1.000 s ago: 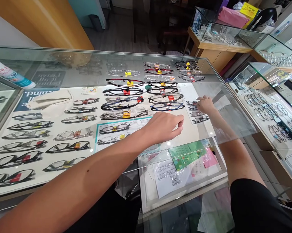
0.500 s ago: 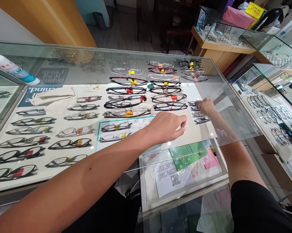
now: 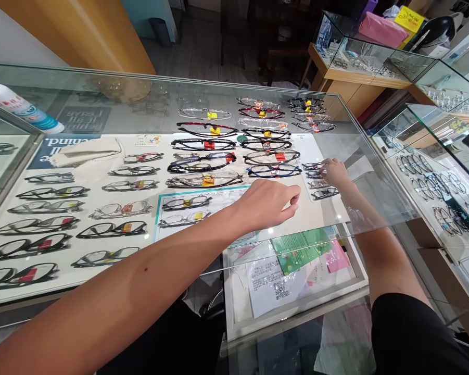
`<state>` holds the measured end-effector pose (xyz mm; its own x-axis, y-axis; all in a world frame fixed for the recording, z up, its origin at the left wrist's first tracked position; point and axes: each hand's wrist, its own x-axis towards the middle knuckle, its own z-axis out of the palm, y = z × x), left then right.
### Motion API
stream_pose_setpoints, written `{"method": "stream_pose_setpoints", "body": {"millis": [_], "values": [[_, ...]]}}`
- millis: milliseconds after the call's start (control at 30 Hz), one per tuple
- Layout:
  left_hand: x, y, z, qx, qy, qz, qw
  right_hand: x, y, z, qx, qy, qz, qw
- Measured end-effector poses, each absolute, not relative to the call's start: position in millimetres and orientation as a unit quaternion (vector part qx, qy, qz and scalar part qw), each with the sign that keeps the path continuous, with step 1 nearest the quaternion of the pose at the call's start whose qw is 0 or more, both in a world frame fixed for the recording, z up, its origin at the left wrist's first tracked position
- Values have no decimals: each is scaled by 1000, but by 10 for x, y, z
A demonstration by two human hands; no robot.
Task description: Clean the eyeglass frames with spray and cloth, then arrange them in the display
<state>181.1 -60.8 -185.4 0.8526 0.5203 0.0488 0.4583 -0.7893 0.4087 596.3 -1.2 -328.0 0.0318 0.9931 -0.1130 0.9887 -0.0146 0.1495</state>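
My left hand (image 3: 271,203) hangs over the glass top of the display case (image 3: 203,268), its fingers curled in a loose fist. I see nothing in it. Beneath the glass, my right hand (image 3: 336,173) pinches the end of a small dark pair of eyeglasses (image 3: 311,166) at the top of a short column. Other eyeglasses (image 3: 325,194) lie just below. Left of that column are blue-and-black eyeglasses (image 3: 275,171) and a pair with a red tag (image 3: 280,157). My right fingertips are partly hidden behind the hand.
More tagged eyeglasses (image 3: 112,229) fill rows at left, near a folded cloth (image 3: 88,153). A spray can (image 3: 21,112) lies at far left. An open drawer (image 3: 296,312) holds papers and a green leaflet (image 3: 300,250). Other glass cases (image 3: 433,182) stand to the right.
My right hand has shifted very slightly right, its fingers still at the top small eyeglasses. My left hand stays in place.
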Motion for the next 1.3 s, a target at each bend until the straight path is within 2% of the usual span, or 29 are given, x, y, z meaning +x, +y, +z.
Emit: {"method": "stream_pose_setpoints", "body": {"millis": [300,533,633,733,867,900,1000,1067,1200,1300], "values": [[1812,-621,-1856,944,257,69,197,5750,-162,-3061,730,676,15,101],[1829,-620,-1819,949,250,51,185,5065,-895,-2688,721,680,-27,129],[1838,-609,-1796,949,251,59,182,4702,-1421,-2594,696,690,-97,172],[1832,-605,-1766,950,249,59,177,4365,-1988,-2394,648,692,-199,249],[1811,-619,-1720,951,241,46,191,4041,-2531,-1740,551,688,-338,330],[1807,-623,-1712,951,236,43,194,3997,-2575,-1519,551,694,-344,311],[1797,-631,-1706,956,223,37,187,3990,-2403,-882,624,707,-295,157],[1793,-635,-1715,960,219,32,172,4100,-2062,-615,646,735,-193,67],[1784,-659,-1735,970,205,6,131,4466,-1142,-643,659,747,78,-47],[1777,-688,-1742,975,195,-1,104,4690,-486,-939,652,735,156,-102]]}}
